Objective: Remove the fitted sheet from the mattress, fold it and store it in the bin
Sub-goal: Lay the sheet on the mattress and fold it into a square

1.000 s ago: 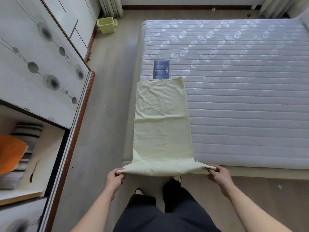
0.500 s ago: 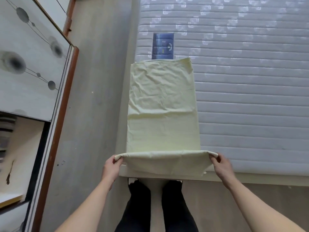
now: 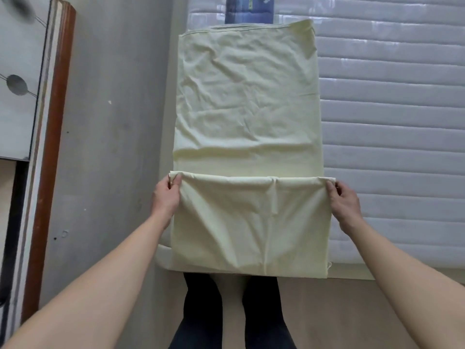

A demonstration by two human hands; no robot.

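Observation:
The pale yellow fitted sheet [image 3: 247, 96], folded into a long narrow strip, lies along the left edge of the bare quilted mattress [image 3: 392, 122]. Its near end is lifted and doubled back over the strip, and a flap hangs down past the mattress's front edge. My left hand [image 3: 166, 195] pinches the left corner of that raised fold. My right hand [image 3: 343, 200] pinches the right corner. The fold line runs straight between them. The bin is out of view.
A blue label [image 3: 247, 10] shows on the mattress just beyond the sheet's far end. A wardrobe with a brown wooden edge [image 3: 50, 147] stands on the left across a strip of grey floor [image 3: 113, 147]. My dark-trousered legs [image 3: 231, 311] stand against the bed's front.
Both hands have carried the sheet's near end up from below the bed's front edge and forward over the strip. The view has tilted down, so the green bin is out of view.

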